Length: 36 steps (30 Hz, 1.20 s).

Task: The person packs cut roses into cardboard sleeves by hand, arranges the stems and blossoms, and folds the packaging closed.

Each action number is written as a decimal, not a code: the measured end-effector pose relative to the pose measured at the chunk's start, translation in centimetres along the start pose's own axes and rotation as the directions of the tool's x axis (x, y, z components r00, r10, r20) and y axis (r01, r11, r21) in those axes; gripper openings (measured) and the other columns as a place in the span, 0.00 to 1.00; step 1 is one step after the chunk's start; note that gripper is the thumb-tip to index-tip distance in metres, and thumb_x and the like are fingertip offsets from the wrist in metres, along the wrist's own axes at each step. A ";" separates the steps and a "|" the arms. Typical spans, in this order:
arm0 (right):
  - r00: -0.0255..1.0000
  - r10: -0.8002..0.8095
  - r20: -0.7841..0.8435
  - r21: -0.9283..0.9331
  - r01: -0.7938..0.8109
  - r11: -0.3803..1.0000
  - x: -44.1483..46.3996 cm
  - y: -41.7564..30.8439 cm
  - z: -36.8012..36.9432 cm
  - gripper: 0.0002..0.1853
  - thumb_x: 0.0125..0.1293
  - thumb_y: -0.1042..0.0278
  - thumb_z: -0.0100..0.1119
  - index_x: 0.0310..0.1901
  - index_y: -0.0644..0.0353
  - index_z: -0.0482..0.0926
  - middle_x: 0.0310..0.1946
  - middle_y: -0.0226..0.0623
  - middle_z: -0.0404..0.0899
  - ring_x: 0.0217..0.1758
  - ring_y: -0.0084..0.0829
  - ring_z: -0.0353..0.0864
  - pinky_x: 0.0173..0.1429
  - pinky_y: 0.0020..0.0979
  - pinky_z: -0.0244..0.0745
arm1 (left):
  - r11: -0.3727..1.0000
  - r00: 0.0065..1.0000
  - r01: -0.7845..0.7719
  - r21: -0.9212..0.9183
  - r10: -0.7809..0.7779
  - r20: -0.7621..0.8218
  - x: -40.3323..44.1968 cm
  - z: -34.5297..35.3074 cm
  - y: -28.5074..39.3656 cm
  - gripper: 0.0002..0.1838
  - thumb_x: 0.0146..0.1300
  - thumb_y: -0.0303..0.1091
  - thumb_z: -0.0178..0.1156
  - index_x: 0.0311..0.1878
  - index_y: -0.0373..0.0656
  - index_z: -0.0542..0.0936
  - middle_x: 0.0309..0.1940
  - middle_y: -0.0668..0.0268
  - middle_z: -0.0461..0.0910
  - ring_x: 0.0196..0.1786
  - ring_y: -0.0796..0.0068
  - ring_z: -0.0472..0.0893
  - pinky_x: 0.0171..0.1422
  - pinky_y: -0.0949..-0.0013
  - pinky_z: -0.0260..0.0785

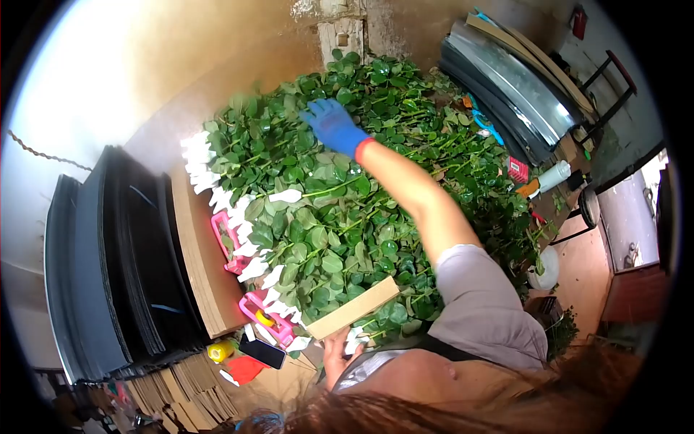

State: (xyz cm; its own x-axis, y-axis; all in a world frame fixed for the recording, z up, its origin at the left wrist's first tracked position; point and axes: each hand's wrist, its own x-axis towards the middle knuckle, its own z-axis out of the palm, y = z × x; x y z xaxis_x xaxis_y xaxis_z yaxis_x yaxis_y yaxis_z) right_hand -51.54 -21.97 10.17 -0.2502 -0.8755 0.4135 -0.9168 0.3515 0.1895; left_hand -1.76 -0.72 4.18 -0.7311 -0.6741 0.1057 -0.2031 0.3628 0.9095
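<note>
My right hand (334, 127), in a blue glove with a red cuff, reaches over the far part of a large pile of leafy green stems (332, 239). Its fingers are apart on the leaves. Near my body, my bare left hand (337, 354) is closed at the lower end of a tan cardboard strip (354, 308); the strip hides part of its fingers. A white flower sleeve (354, 338) lies beside that hand. More white sleeves (253, 269) line the left ends of the stems, and one white-sleeved stem (285, 196) lies across the leaves.
Pink plastic holders (269, 318) sit by a wooden board (206, 260) at left, near a phone (262, 352) and yellow tape (220, 351). Dark sheets (116, 260) stand far left, others (499, 94) upper right. A white bottle (555, 176) and blue scissors (486, 126) are at right.
</note>
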 end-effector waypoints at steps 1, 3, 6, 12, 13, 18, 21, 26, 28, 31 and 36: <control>0.985 0.090 0.144 -0.015 -0.089 0.996 0.6 -1.1 -0.3 0.19 0.70 0.65 0.48 0.60 0.45 0.79 0.69 0.39 0.69 0.76 0.38 0.62 0.76 0.40 0.55 | 1.000 1.000 -0.016 -0.018 0.016 -0.016 0.1 0.1 0.0 0.30 0.54 0.27 0.75 0.63 0.43 0.79 0.52 0.54 0.76 0.53 0.62 0.80 0.57 0.66 0.74; 0.959 0.049 0.281 -0.014 -0.047 0.999 1.3 -1.7 -0.1 0.15 0.69 0.65 0.50 0.53 0.45 0.83 0.62 0.38 0.76 0.68 0.38 0.71 0.71 0.40 0.63 | 0.978 0.984 0.175 -0.109 -0.173 0.031 -0.3 -0.2 0.9 0.31 0.55 0.28 0.75 0.63 0.43 0.79 0.54 0.54 0.76 0.55 0.61 0.79 0.59 0.66 0.73; 0.986 -0.103 -0.129 0.351 0.143 0.925 0.0 -1.2 0.3 0.11 0.68 0.63 0.53 0.47 0.48 0.82 0.46 0.37 0.81 0.50 0.41 0.81 0.54 0.42 0.74 | 0.992 0.994 0.111 -0.063 -0.111 0.008 0.2 -0.7 2.2 0.31 0.55 0.28 0.75 0.63 0.42 0.78 0.54 0.55 0.76 0.53 0.62 0.80 0.57 0.65 0.74; 0.922 -0.329 -0.207 0.448 0.388 0.806 -12.6 -0.7 -17.0 0.08 0.67 0.63 0.54 0.45 0.50 0.78 0.37 0.38 0.78 0.41 0.46 0.79 0.43 0.45 0.72 | 0.994 1.000 -0.008 -0.112 0.007 -0.011 -0.5 0.2 -1.1 0.29 0.55 0.27 0.73 0.62 0.42 0.79 0.55 0.54 0.76 0.54 0.59 0.80 0.54 0.63 0.76; 0.898 -0.340 -0.278 0.441 0.434 0.786 -15.6 -0.6 -18.7 0.09 0.67 0.63 0.54 0.47 0.49 0.79 0.37 0.36 0.79 0.42 0.45 0.79 0.44 0.44 0.73 | 0.996 1.000 -0.006 -0.088 0.007 0.010 -0.5 -0.1 -0.6 0.29 0.56 0.29 0.72 0.62 0.42 0.78 0.56 0.53 0.76 0.55 0.59 0.79 0.55 0.61 0.76; 0.914 -0.406 0.021 0.552 0.328 0.767 -29.2 1.1 -25.0 0.14 0.62 0.65 0.59 0.49 0.46 0.84 0.42 0.32 0.81 0.47 0.40 0.78 0.50 0.41 0.73 | 0.918 0.983 -0.182 0.353 0.180 0.038 -2.1 1.0 -5.1 0.26 0.55 0.33 0.69 0.58 0.42 0.75 0.54 0.50 0.75 0.53 0.59 0.78 0.55 0.61 0.73; 0.914 -0.317 0.254 0.501 0.157 0.851 -36.4 2.0 -23.0 0.14 0.59 0.66 0.62 0.48 0.47 0.84 0.43 0.34 0.81 0.48 0.41 0.79 0.52 0.41 0.73 | 0.957 0.954 0.281 -0.071 -0.271 0.126 -1.8 0.2 -2.8 0.24 0.55 0.32 0.69 0.55 0.38 0.75 0.51 0.51 0.76 0.51 0.59 0.77 0.54 0.56 0.71; 0.896 0.073 0.439 0.020 -0.091 0.996 -40.6 -0.5 -22.4 0.22 0.55 0.67 0.65 0.55 0.47 0.81 0.55 0.40 0.78 0.58 0.44 0.76 0.58 0.41 0.71 | 0.985 0.998 0.065 0.159 -0.065 -0.005 -0.6 0.0 -0.9 0.26 0.55 0.38 0.71 0.52 0.35 0.74 0.42 0.52 0.76 0.43 0.54 0.78 0.46 0.58 0.73; 0.831 0.091 0.548 -0.034 -0.086 0.996 -39.3 -1.4 -24.0 0.23 0.57 0.70 0.63 0.57 0.48 0.78 0.63 0.42 0.73 0.66 0.46 0.71 0.65 0.39 0.68 | 0.992 0.998 0.055 0.117 -0.054 -0.012 -0.8 0.2 -1.4 0.26 0.54 0.38 0.71 0.52 0.36 0.74 0.41 0.52 0.76 0.42 0.54 0.79 0.45 0.57 0.73; 0.996 -0.052 0.071 0.421 0.018 0.907 -34.7 -7.0 -27.8 0.19 0.62 0.64 0.62 0.56 0.52 0.80 0.45 0.42 0.83 0.46 0.46 0.82 0.50 0.43 0.76 | 0.998 0.997 0.021 0.061 -0.017 -0.076 -0.5 0.3 -0.9 0.23 0.54 0.39 0.70 0.48 0.36 0.74 0.39 0.52 0.76 0.40 0.54 0.78 0.45 0.57 0.72; 0.883 -0.279 0.377 0.513 0.052 0.857 -33.8 -16.0 -22.8 0.25 0.59 0.43 0.62 0.53 0.48 0.80 0.32 0.42 0.85 0.35 0.44 0.85 0.38 0.45 0.78 | 0.998 0.996 0.045 0.037 -0.042 -0.074 -0.6 0.1 -0.3 0.24 0.54 0.39 0.71 0.49 0.36 0.75 0.40 0.52 0.77 0.43 0.52 0.79 0.48 0.56 0.72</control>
State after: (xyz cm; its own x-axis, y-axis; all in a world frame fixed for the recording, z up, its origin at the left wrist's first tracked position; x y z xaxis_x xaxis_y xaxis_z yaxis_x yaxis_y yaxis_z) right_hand -21.31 9.54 13.50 -0.0826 -0.9963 -0.0237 -0.9582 0.0859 -0.2729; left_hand -1.31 -0.36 3.76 -0.6715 -0.7346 0.0972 -0.2591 0.3557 0.8980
